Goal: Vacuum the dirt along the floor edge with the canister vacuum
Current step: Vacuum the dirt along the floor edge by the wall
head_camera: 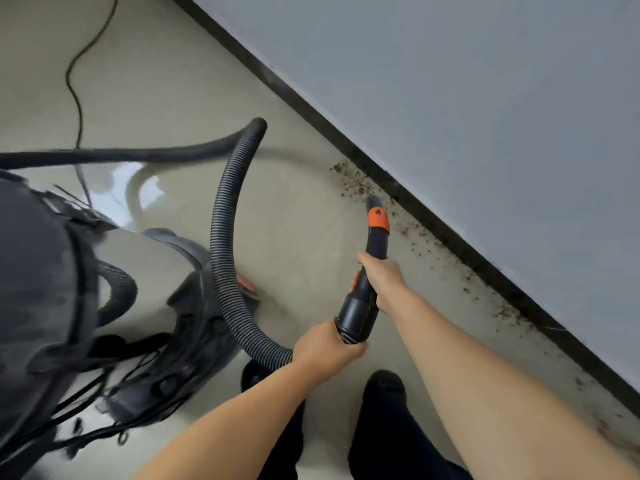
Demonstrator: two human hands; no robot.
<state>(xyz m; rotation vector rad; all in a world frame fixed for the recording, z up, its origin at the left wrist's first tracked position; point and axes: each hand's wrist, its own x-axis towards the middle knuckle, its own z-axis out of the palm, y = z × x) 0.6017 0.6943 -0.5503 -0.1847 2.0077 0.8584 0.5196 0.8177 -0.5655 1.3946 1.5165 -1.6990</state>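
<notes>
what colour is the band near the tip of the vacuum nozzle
Orange, on the black nozzle; the band shows in the head view.

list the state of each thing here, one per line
nozzle: gripped, tip beside the dirt at the baseboard
hose: looped up, end held
left hand: grips the hose end
right hand: grips the nozzle
dirt: strewn along the baseboard
canister vacuum: on the floor, left
power cord: trailing across the floor

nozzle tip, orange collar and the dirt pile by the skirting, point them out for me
nozzle tip (373,201), head view, black end at the floor
orange collar (378,220), head view, middle of band
dirt pile (351,180), head view, densest patch
</notes>
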